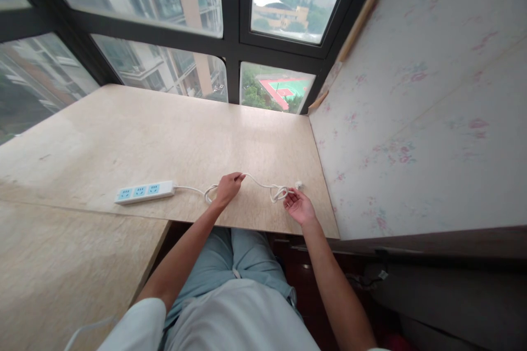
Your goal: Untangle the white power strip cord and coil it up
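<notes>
A white power strip (145, 192) with three blue socket faces lies on the beige stone sill. Its white cord (259, 181) runs right, loops near my left hand and ends in a loose knot by my right hand. My left hand (229, 188) pinches the cord between thumb and fingertips. Palm up, my right hand (300, 207) has its fingers curled at the knot and holds the cord there. Just beyond those fingers rests the white plug (298, 185).
Dark-framed windows (233, 38) rise behind the sill (185, 131). A flower-patterned wall (411, 120) bounds it on the right. At lower left another stone surface (61, 263) adjoins, with a white cable (88, 329) near its edge.
</notes>
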A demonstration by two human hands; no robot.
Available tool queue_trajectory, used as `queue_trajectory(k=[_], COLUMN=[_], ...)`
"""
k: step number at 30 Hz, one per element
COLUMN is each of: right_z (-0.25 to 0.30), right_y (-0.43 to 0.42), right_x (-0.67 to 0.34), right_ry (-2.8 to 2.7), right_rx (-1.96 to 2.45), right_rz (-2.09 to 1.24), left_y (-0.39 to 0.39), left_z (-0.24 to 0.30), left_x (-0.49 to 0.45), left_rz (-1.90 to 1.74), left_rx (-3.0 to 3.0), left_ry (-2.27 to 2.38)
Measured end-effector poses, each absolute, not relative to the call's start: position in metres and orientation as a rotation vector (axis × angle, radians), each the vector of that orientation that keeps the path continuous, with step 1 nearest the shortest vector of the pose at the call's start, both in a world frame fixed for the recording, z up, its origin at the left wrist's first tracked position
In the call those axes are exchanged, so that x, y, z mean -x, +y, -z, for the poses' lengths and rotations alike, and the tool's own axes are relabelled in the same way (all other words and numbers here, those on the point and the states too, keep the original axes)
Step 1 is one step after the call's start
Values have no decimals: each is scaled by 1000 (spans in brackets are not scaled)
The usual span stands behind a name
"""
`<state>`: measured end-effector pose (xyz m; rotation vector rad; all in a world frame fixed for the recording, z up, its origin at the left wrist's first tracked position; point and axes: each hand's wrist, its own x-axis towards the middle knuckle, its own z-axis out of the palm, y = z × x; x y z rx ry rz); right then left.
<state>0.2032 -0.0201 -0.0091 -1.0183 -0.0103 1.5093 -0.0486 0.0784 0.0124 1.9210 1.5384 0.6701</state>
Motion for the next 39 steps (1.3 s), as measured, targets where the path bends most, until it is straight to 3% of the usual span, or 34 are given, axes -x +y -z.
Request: queue_trajectory(k=[4,7,14,20,28,39], right_z=[2,3,11,10,13,6], right_y=[-25,-31,-46,-56,-61,-73], right_x=[-198,-194,-184,-180,-183,-166], right_ry=[75,40,-157,-217,-225,-489], right_rx=[998,1042,1142,1203,1198,1274], right_rz=[-1532,-1533,-1495,-1501,-1451,-1475], left_y=[87,85,38,4,-20,-36], left_z=[-15,-19,-16,-7,-7,1], left_x=[39,32,23,11,-6,-11], left_rz=[-196,-90,-337,-639,-1065,-1052], left_rx=[-2071,-2106,-2564,-2741,-2156,-1521], left_ry=[1698,1726,1610,996,1024,1202])
